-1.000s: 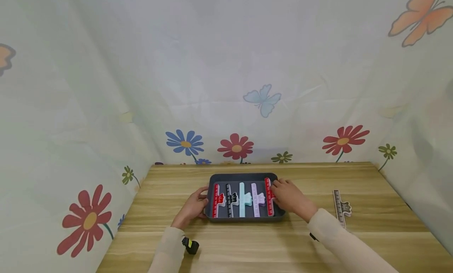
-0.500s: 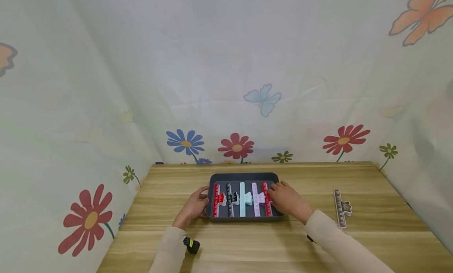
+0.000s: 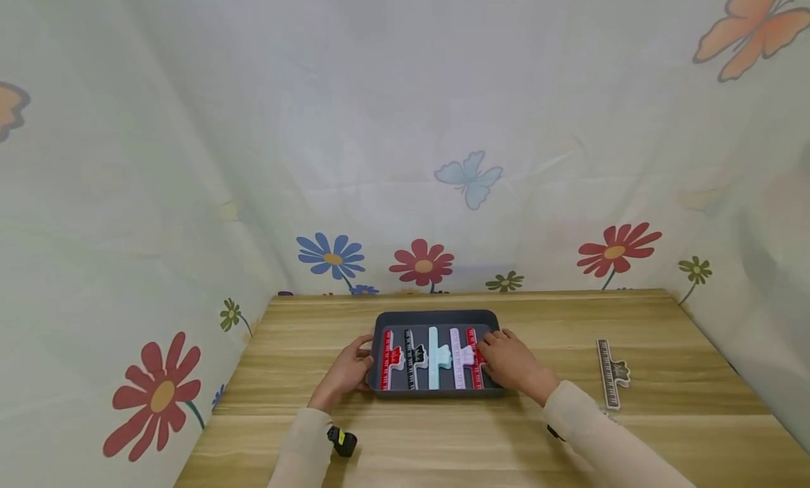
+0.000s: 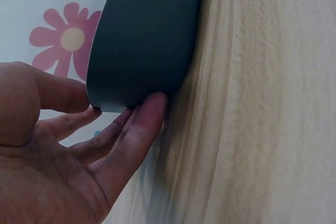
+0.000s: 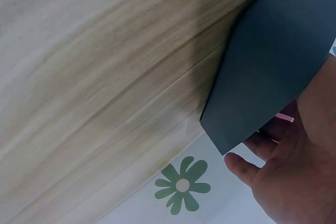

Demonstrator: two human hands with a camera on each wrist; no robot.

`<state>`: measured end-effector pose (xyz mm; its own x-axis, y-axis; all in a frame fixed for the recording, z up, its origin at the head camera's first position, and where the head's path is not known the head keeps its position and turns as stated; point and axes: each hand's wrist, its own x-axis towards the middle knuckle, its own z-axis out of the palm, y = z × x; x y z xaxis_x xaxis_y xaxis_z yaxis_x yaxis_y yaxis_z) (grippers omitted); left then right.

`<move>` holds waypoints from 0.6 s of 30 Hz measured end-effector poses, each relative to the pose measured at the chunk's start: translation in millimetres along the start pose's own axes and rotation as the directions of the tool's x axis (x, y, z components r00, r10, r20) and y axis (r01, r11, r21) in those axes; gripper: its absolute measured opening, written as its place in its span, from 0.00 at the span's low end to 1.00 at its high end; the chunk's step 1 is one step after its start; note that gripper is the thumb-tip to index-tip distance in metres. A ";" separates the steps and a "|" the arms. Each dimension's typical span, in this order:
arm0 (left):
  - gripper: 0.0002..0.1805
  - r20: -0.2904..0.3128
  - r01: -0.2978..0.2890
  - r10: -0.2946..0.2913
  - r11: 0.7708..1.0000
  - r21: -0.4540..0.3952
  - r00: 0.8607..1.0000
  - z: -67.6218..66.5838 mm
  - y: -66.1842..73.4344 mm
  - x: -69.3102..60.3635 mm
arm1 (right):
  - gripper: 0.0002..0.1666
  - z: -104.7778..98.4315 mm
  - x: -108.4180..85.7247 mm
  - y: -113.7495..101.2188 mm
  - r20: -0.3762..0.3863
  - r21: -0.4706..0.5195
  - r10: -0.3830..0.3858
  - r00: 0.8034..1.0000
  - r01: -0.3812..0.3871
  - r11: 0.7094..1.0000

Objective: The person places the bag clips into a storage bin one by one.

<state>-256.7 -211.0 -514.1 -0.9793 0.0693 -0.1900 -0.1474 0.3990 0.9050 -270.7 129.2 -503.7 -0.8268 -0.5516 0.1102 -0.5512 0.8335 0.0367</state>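
A dark grey tray [image 3: 436, 394] on the table holds a row of long clips with shaped handles. From left to right they are a red clip [image 3: 388, 358], a black clip [image 3: 411, 358], a mint clip [image 3: 434, 358], a lilac clip [image 3: 458, 358] and another red clip [image 3: 474, 354]. My left hand [image 3: 344, 370] holds the tray's left end, thumb at the rim and fingertips against the outer wall [image 4: 142, 40]. Over the right wall, my right hand [image 3: 512, 359] grips the rightmost red clip at its handle, which the fingers mostly cover. In the right wrist view, the tray wall hides the fingertips.
Apart from the tray, a dark brown clip with a clear edge [image 3: 609, 375] lies on the wooden table [image 3: 443, 446] at the right. A white curtain [image 3: 354, 157] printed with flowers and butterflies surrounds the table's back and sides.
The right hand has moved slightly left with the rightmost red clip, which now lies lower in the tray and closer to the lilac clip. The left hand stays at the tray's left end.
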 end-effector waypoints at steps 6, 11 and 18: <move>0.29 -0.003 -0.007 0.007 1.000 -0.001 1.000 -1.3 2.6 2.1 | 0.27 -7.1 -1.0 -0.2 0.012 0.027 0.034 0.999 -0.034 0.999; 0.29 -0.002 -0.008 0.008 1.000 0.008 1.000 -0.9 3.4 4.5 | 0.29 -17.0 -6.5 2.5 -0.059 0.080 0.066 0.996 -0.061 0.995; 0.29 -0.001 -0.004 0.004 1.000 0.008 1.000 0.0 -4.0 4.4 | 0.35 -30.5 -19.5 14.4 -0.124 0.135 0.137 0.983 -0.120 0.984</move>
<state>-260.4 -212.3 -518.6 -0.9800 0.0700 -0.1862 -0.1425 0.4057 0.9028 -259.1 152.8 -475.0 -0.8740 -0.4242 0.2368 -0.4582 0.8818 -0.1115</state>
